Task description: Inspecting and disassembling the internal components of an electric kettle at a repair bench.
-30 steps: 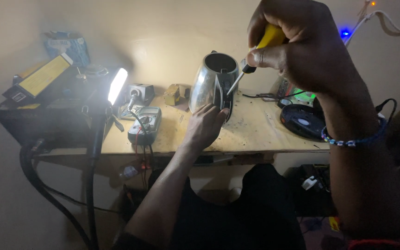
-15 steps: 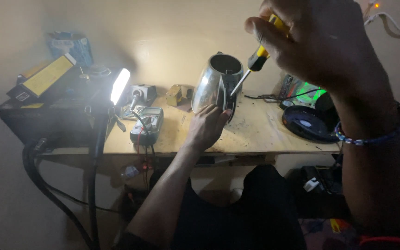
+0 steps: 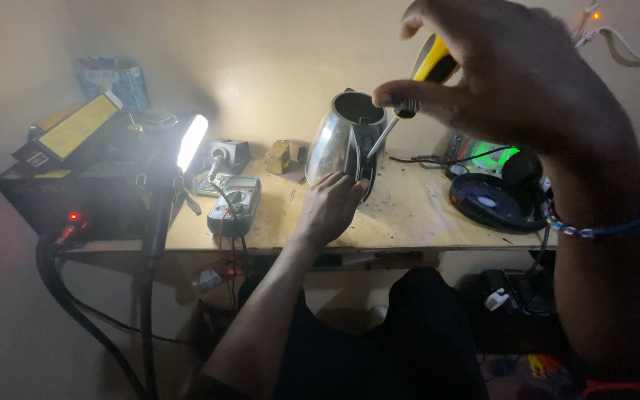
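At the centre of the frame, a stainless-steel electric kettle [image 3: 341, 141] leans on a plywood bench [image 3: 409, 215], its open mouth turned toward the camera and its dark handle facing the person. The left hand [image 3: 329, 209] lies at the kettle's base, fingers curled loosely against the lower body and handle to brace it — not clamped round it. The right hand [image 3: 512, 78], large in the upper right of the frame, is closed in a pinch on a yellow-and-black screwdriver [image 3: 409, 92], whose thin shaft slants down to the top of the handle. To do this well, the blade would likely need to sit square in the fastener and the left hand keep the rounded shell from rolling, since polished steel looks slippery; the tip's seat cannot be made out. The kettle's flank shines brightly under a small work lamp [image 3: 191, 142] at centre left. A multimeter [image 3: 235, 201] lies just left of the bracing hand, and a round black kettle base [image 3: 492, 201] sits at right.
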